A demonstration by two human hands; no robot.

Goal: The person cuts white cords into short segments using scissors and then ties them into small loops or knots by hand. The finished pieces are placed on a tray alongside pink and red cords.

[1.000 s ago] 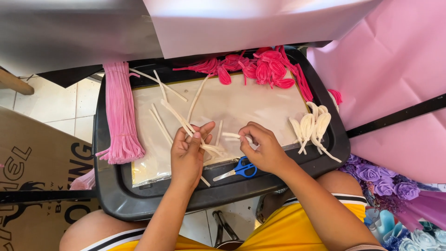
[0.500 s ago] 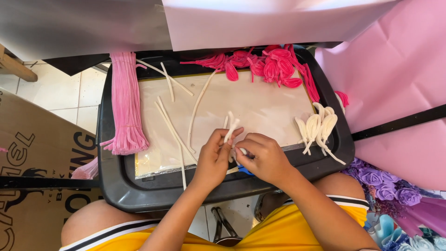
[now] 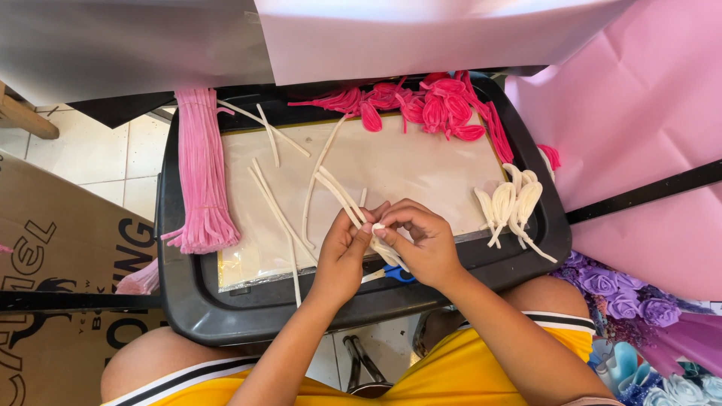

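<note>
Over the near edge of a black tray [image 3: 188, 301] on my lap, both hands meet on a small bunch of cream chenille stems [image 3: 342, 194]. My left hand [image 3: 342, 252] pinches the bunch from the left. My right hand [image 3: 421, 237] grips the same stems from the right, fingertips touching the left thumb, and the stem ends stick out up and to the left. Blue-handled scissors [image 3: 395, 274] lie under my right hand, mostly hidden.
Loose cream stems [image 3: 278, 214] lie on the tray's pale liner. A bundle of pink stems [image 3: 201, 177] hangs over the left rim. Bent magenta petal shapes [image 3: 436, 109] sit at the back, cream loops [image 3: 511, 203] at right. A cardboard box [image 3: 53, 248] stands left, purple fabric flowers [image 3: 617, 293] right.
My hands have come together from apart. They shifted slightly right along the tray's near edge, and both now hold one bunch of cream stems. The scissors became covered by my right hand.
</note>
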